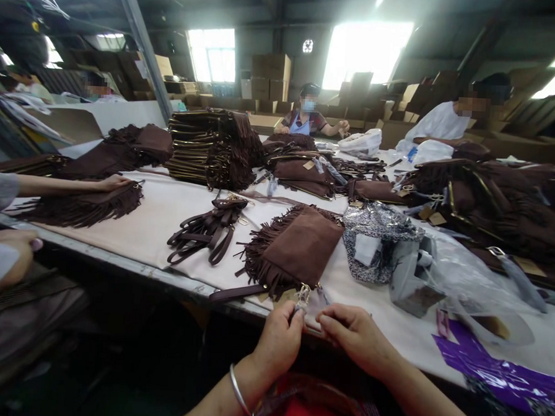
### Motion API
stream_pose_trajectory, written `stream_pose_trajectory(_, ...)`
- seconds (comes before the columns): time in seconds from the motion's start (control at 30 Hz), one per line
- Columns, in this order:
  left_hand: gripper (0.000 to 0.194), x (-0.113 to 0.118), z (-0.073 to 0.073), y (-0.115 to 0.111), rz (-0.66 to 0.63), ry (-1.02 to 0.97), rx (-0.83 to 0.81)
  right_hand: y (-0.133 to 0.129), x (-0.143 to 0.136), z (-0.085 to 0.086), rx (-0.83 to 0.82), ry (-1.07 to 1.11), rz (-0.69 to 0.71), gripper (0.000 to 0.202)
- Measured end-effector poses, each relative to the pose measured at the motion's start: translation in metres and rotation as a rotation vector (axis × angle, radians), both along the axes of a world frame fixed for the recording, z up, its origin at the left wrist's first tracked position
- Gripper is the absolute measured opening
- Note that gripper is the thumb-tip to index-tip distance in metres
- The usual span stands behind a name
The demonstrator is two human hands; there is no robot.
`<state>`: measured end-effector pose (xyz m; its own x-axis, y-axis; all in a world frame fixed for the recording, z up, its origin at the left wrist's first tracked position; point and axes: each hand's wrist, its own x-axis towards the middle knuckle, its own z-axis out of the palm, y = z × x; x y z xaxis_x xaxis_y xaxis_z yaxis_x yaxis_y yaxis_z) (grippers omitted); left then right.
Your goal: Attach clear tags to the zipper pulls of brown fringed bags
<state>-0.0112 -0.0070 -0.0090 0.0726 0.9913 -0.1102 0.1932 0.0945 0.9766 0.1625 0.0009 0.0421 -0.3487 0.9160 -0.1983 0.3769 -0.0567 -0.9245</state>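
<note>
Head view. Brown fringed bag point(303, 243) lies flat near the counter's point(151, 211) near edge, plain face up; the counter probably bears its weight, freeing both hands. Left hand point(277, 335): fingers pinched on metal clasp point(304, 294) by bag's near corner, likely to steady it. Right hand point(357, 336) just beside, fingers narrow; cannot tell if gripping anything. Strap bundle point(209, 228) left of bag, presumably within reach.

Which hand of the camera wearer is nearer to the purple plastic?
Right. The right hand is left of the purple plastic, apart from it; the left hand is farther left, at the metal clasp.
</note>
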Motion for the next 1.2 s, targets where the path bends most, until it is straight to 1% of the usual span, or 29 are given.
stream_pose_trajectory(0.1,0.021,-0.001,0.006,-0.002,-0.046,0.063,0.102,0.012,-0.021,-0.011,0.063,-0.04,-0.006,0.03)
stream_pose_trajectory(0.2,0.021,-0.002,0.006,-0.003,-0.054,0.081,0.147,0.02,-0.028,-0.023,0.089,-0.137,-0.048,0.032)
stream_pose_trajectory(0.27,0.021,-0.003,0.005,-0.004,-0.045,0.077,0.155,0.021,-0.028,-0.028,0.085,-0.193,-0.069,0.033)
stream_pose_trajectory(0.4,0.018,-0.005,0.003,-0.005,-0.025,0.049,0.148,0.021,-0.028,-0.032,0.065,-0.253,-0.101,0.035)
stream_pose_trajectory(0.63,0.016,-0.003,0.006,-0.006,-0.014,-0.012,0.124,0.022,-0.03,-0.039,0.032,-0.255,-0.156,0.038)
stream_pose_trajectory(0.8,0.016,-0.001,0.005,-0.009,0.007,-0.045,0.135,0.025,-0.034,-0.047,0.08,-0.315,-0.208,0.042)
stream_pose_trajectory(0.9,0.015,-0.001,0.004,-0.011,0.015,-0.038,0.143,0.027,-0.036,-0.048,0.093,-0.336,-0.228,0.042)
stream_pose_trajectory(1.0,0.017,-0.002,0.003,-0.01,-0.007,0.003,0.164,0.027,-0.036,-0.046,0.07,-0.308,-0.225,0.041)
stream_pose_trajectory(1.07,0.021,-0.003,0.001,-0.006,-0.019,0.048,0.151,0.025,-0.034,-0.045,0.029,-0.229,-0.211,0.042)
stream_pose_trajectory(1.13,0.029,-0.004,-0.002,-0.001,0.009,0.051,0.088,0.022,-0.032,-0.042,-0.054,-0.094,-0.177,0.04)
stream_pose_trajectory(1.2,0.035,-0.004,-0.005,0.004,0.04,-0.013,-0.01,0.019,-0.03,-0.038,-0.132,0.029,-0.131,0.035)
